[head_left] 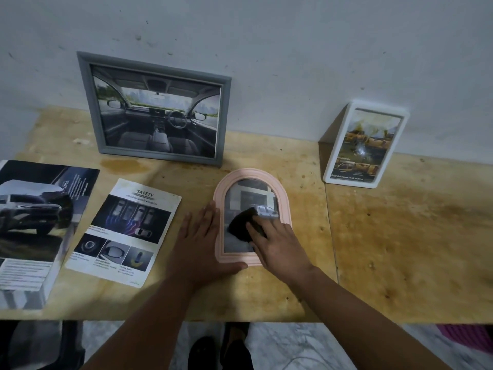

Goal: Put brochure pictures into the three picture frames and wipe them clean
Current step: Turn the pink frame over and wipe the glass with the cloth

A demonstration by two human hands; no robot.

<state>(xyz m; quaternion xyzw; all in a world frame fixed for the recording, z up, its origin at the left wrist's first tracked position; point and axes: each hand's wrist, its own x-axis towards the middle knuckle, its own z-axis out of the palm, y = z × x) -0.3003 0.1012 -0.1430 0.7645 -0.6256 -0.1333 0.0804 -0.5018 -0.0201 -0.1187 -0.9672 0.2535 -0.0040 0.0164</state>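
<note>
Three frames on the plywood bench [400, 236]. Grey frame [88, 102] with a car-interior picture leans upright against the wall at the back; white frame [336, 156] with a yellow-truck picture leans at back right, near a seam between bench panels. Pink arched frame [221, 252] lies flat at centre, picture inside.

Left hand [198, 241]: flat and spread on the bench, fingers along the pink frame's left edge, thumb against its bottom edge. Holds nothing.

Right hand [277, 244]: fingers pressed down on a dark cloth [240, 222] that sits on the pink frame's glass, lower half.

Safety brochure page [122, 231] lies just left of the left hand; a larger car brochure [34, 222] lies at far left, overhanging the front edge. Bare bench to the right of the pink frame, up to the front edge.
</note>
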